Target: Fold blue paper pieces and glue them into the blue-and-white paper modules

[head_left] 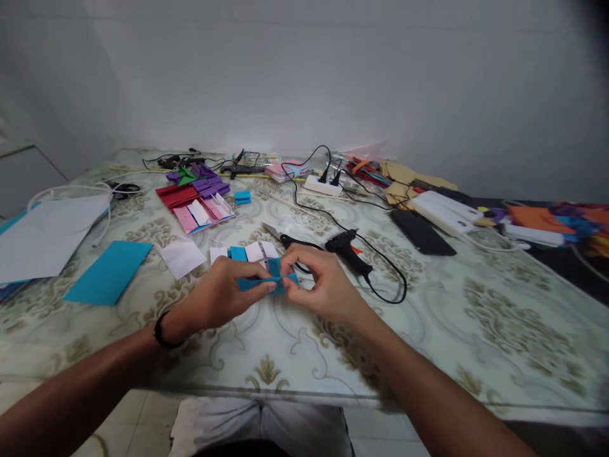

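Between my two hands is a small folded piece of blue paper (254, 284), held above the near middle of the table. My left hand (222, 289) pinches its left part between thumb and fingers. On the right end, my right hand (316, 279) is closed in a pinch, its fingertips close to the left ones. Just behind the hands lie small folded white and blue papers (238, 254). Scissors (290, 241) with black handles rest beyond my right hand, partly hidden by it. A black glue gun (349, 251) lies to the right of them.
A blue sheet (109, 273) and a white paper piece (181, 258) lie left, near stacked white sheets (52, 235). Folded red, pink and purple papers (195, 197) sit farther back. A white power strip (322, 185) with cords stands behind; a black phone (422, 232) lies right.
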Available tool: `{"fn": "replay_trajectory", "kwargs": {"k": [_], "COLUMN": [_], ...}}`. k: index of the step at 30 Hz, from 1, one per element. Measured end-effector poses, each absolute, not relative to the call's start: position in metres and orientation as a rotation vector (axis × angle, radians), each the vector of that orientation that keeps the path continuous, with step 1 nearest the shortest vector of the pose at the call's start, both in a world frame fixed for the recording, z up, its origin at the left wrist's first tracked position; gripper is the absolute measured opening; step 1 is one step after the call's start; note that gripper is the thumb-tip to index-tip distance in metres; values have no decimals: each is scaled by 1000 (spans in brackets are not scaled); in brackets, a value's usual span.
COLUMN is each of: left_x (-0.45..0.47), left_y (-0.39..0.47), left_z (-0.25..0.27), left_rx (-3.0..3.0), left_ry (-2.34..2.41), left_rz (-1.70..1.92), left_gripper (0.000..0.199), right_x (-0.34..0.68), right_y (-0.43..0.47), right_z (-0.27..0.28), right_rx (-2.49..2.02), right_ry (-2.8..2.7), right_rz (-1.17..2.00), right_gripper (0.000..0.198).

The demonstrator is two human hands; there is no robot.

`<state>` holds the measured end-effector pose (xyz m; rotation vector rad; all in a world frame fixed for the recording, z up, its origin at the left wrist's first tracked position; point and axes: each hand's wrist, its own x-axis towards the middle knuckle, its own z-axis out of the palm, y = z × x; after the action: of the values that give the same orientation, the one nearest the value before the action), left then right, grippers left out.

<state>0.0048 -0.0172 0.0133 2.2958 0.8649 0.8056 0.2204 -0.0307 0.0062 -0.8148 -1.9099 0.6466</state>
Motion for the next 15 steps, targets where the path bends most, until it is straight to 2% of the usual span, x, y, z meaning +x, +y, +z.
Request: {"fn": "replay_trajectory", "kwargs": {"k": [5,15], "left_x": [8,8], "left_y": [-18,-23], "left_z": [4,13], "left_rx": [2490,2462], "left_ry": [785,680], "left_rz": [760,873], "left_gripper": [33,46], "right_x": [213,216], "right_y": [-34,-33], "right_z": [3,6], "right_rx": [-813,-793], "right_ry": [-1938,-1847], "right_rz": [728,863], "right_gripper": [11,5]}}
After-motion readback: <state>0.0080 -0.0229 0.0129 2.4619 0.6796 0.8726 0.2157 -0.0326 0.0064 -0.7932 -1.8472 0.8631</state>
